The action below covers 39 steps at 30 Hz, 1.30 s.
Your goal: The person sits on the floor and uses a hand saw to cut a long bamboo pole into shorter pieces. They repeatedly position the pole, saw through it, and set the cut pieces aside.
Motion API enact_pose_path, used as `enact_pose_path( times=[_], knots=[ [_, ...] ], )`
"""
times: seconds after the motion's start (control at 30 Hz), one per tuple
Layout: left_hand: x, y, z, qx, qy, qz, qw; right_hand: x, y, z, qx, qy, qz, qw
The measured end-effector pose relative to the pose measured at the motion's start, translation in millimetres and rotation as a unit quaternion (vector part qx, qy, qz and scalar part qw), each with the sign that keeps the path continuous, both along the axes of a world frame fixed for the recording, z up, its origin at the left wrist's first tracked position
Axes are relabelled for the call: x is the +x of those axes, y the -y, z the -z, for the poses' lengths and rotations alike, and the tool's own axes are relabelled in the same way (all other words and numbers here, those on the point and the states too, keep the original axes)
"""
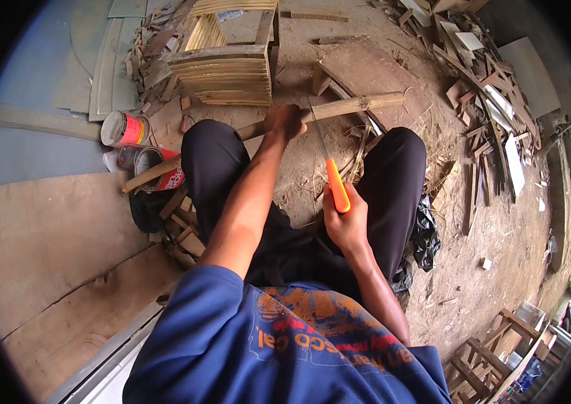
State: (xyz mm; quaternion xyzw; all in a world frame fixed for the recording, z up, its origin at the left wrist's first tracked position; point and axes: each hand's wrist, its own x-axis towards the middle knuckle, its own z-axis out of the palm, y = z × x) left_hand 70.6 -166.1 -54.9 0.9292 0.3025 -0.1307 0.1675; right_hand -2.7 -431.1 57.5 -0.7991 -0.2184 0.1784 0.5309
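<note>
My left hand (285, 122) is closed around a long wooden stick (373, 102), which runs slantwise from the lower left, past my left knee, to the upper right. Its right part lies over a low brown board (379, 71). My right hand (347, 219) grips the orange handle of a handsaw (337, 185) between my knees. The thin blade, seen almost edge-on, points away from me and crosses the stick just right of my left hand. Whether its teeth have cut into the wood cannot be made out.
A slatted wooden crate (221, 74) stands ahead on the left. Two paint cans (123, 129) sit left of my left knee. Scrap wood (487, 101) is heaped at the far right, with wood shavings (353, 161) on the floor. A wooden frame (481, 367) stands at the lower right.
</note>
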Motion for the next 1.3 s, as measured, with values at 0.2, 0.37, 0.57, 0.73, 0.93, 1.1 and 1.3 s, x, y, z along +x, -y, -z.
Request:
enact_pose_path(
  times=[0.2, 0.37, 0.57, 0.73, 0.93, 1.1, 1.3],
  knots=[
    [-4.4, 4.0, -7.1, -0.033, -0.001, -0.003, 0.999, -6.7, 4.8, 6.9, -0.014, -0.015, -0.011, 1.000],
    [2.0, -6.5, -0.8, -0.072, -0.027, -0.004, 0.997, 4.6, 4.5, 11.3, 0.012, -0.117, 0.021, 0.993],
    [1.6, -8.8, 10.6, -0.048, -0.013, 0.021, 0.999, 5.1, 29.3, 13.8, -0.006, -0.072, 0.004, 0.997],
    [-0.6, -11.8, 25.7, -0.050, 0.098, 0.010, 0.994, -25.5, 54.5, -15.3, -0.054, -0.023, 0.005, 0.998],
    [3.6, -11.8, 41.5, 0.017, 0.046, 0.023, 0.999, -21.1, 37.2, -41.8, -0.046, 0.008, 0.007, 0.999],
    [-2.8, -7.8, 23.6, -0.071, 0.036, -0.018, 0.997, 5.4, 18.2, -64.0, -0.078, 0.024, -0.065, 0.995],
    [-0.2, -9.8, 9.4, -0.034, 0.057, 0.015, 0.998, 12.4, 40.8, -49.1, 0.006, -0.053, -0.039, 0.998]
  ],
)
